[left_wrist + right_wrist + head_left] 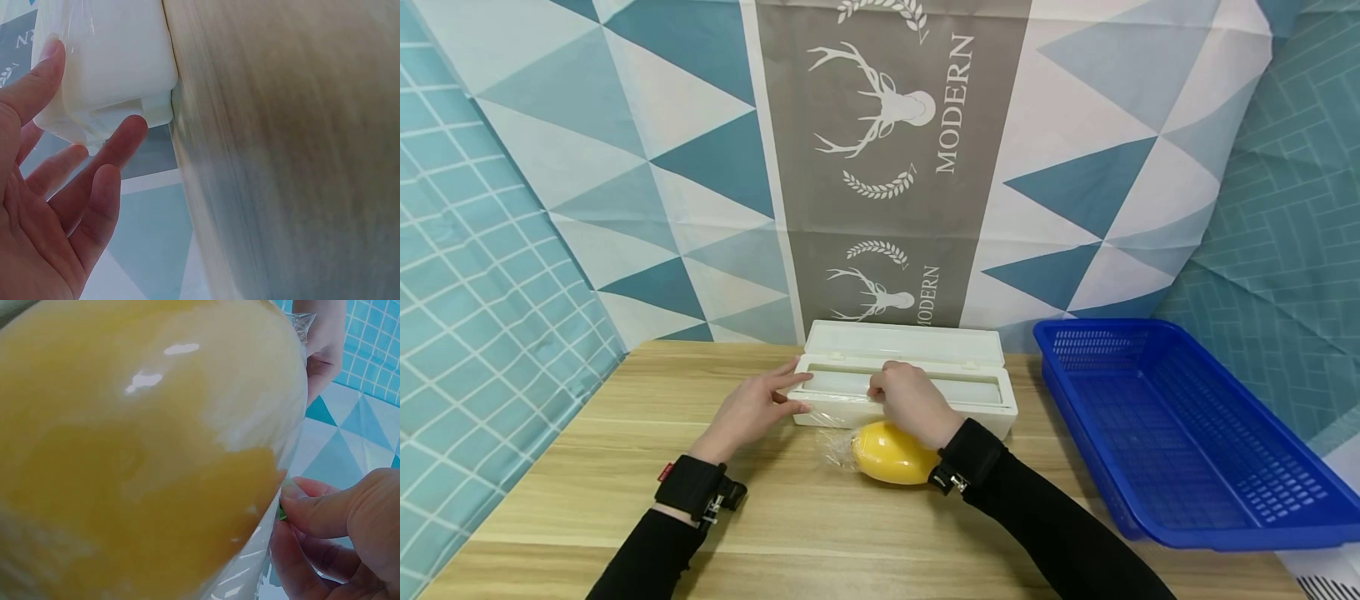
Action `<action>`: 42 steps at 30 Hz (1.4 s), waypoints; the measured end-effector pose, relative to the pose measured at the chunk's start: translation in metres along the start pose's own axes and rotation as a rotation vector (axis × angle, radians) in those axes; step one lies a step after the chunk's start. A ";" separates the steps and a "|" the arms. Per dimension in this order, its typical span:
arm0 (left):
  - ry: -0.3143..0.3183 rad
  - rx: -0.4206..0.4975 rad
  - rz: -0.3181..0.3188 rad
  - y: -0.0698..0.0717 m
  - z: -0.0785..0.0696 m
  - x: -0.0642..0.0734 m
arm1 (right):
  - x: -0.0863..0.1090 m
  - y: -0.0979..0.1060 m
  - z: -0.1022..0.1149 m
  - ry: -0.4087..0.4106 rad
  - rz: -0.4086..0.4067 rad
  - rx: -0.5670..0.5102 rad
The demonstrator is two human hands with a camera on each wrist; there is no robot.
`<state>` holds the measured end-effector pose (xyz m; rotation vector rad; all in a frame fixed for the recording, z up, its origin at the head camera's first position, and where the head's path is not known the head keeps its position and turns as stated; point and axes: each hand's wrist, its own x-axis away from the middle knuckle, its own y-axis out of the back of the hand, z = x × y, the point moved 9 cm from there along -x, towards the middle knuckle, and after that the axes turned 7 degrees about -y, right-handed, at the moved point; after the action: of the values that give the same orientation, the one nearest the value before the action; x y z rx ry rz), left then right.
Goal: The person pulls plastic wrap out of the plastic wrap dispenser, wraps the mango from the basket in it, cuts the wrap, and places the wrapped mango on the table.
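Note:
A white cling film dispenser box (904, 408) lies lengthwise with its lid (902, 340) raised at the back. My left hand (754, 410) touches its left end with spread, fairly straight fingers; in the left wrist view the thumb lies against the box's edge. Over the box's front edge, my right hand (913, 400) pinches a small green piece (283, 514) between thumb and finger. Most of that piece is hidden by the fingers. Just in front of the box sits a smooth yellow oval fruit (891, 454) under clear film (838, 446). The right wrist partly covers it.
A blue perforated plastic basket (1138, 529) stands at the right edge of the wood-grain table (790, 533). Behind the table hangs a patterned cloth (700, 183), close to the box's raised lid.

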<state>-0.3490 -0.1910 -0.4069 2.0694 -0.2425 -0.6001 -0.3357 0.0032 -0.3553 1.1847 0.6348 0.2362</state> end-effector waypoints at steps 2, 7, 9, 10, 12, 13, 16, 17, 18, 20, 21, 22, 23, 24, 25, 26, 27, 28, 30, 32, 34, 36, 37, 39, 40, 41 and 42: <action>-0.001 -0.001 0.003 0.000 0.000 0.000 | 0.001 0.001 -0.001 -0.001 -0.001 -0.005; -0.015 -0.005 0.004 0.000 -0.001 0.000 | 0.003 0.002 -0.003 0.004 -0.004 0.001; -0.015 -0.007 0.003 0.001 -0.002 0.000 | 0.004 0.003 -0.003 0.004 -0.007 0.005; -0.016 -0.007 0.002 0.001 -0.002 0.000 | 0.004 0.003 -0.004 0.003 -0.008 0.008; -0.016 -0.009 0.001 0.001 -0.003 0.000 | 0.005 0.003 -0.005 -0.001 -0.008 0.013; -0.015 -0.008 0.001 0.002 -0.003 0.000 | 0.005 0.004 -0.005 -0.004 -0.008 0.012; -0.012 -0.009 0.002 0.002 -0.003 0.000 | 0.006 0.004 -0.007 -0.013 -0.006 0.015; -0.012 -0.010 0.002 0.002 -0.003 0.000 | 0.007 0.004 -0.008 -0.015 -0.006 0.015; -0.012 -0.010 0.003 0.002 -0.003 0.000 | 0.007 0.005 -0.009 -0.017 -0.005 0.015; -0.010 -0.010 0.003 0.002 -0.003 0.000 | 0.008 0.005 -0.009 -0.018 -0.005 0.012; -0.009 -0.011 0.003 0.002 -0.003 0.000 | 0.009 0.005 -0.010 -0.018 -0.005 0.012; -0.009 -0.012 0.004 0.002 -0.003 0.000 | 0.009 0.006 -0.010 -0.018 -0.007 0.010; -0.009 -0.012 0.005 0.002 -0.003 0.000 | 0.010 0.006 -0.011 -0.019 -0.008 0.007; -0.009 -0.012 0.005 0.002 -0.003 0.000 | 0.010 0.007 -0.011 -0.019 -0.010 0.004; -0.009 -0.014 0.006 0.002 -0.003 0.000 | 0.011 0.007 -0.012 -0.020 -0.012 0.002; -0.008 -0.016 0.007 0.002 -0.003 0.000 | 0.011 0.008 -0.012 -0.020 -0.013 -0.001; -0.009 -0.016 0.007 0.002 -0.003 0.000 | 0.012 0.008 -0.013 -0.019 -0.014 -0.004; -0.009 -0.016 0.007 0.002 -0.004 0.000 | 0.013 0.008 -0.013 -0.018 -0.014 -0.006; -0.007 -0.016 0.008 0.002 -0.004 0.001 | 0.014 0.009 -0.014 -0.014 -0.016 -0.009; -0.006 -0.016 0.010 0.002 -0.004 0.001 | 0.015 0.009 -0.015 -0.008 -0.020 -0.010; -0.005 -0.015 0.010 0.002 -0.005 0.001 | 0.016 0.010 -0.015 -0.003 -0.027 -0.006; -0.003 -0.014 0.010 0.002 -0.005 0.000 | 0.017 0.010 -0.016 0.002 -0.036 -0.003; -0.004 -0.013 0.009 0.002 -0.005 0.000 | 0.017 0.010 -0.016 0.004 -0.040 0.001; -0.001 -0.012 0.008 0.002 -0.005 0.000 | 0.018 0.011 -0.017 0.006 -0.047 0.006; 0.000 -0.013 0.007 0.002 -0.005 0.000 | 0.018 0.011 -0.018 0.005 -0.048 0.008; 0.001 -0.012 0.008 0.002 -0.005 0.000 | 0.018 0.011 -0.018 0.004 -0.050 0.012; 0.002 -0.012 0.007 0.002 -0.005 0.000 | 0.018 0.011 -0.018 0.003 -0.051 0.014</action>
<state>-0.3465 -0.1884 -0.4035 2.0569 -0.2446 -0.5933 -0.3300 0.0306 -0.3559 1.1807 0.6695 0.1910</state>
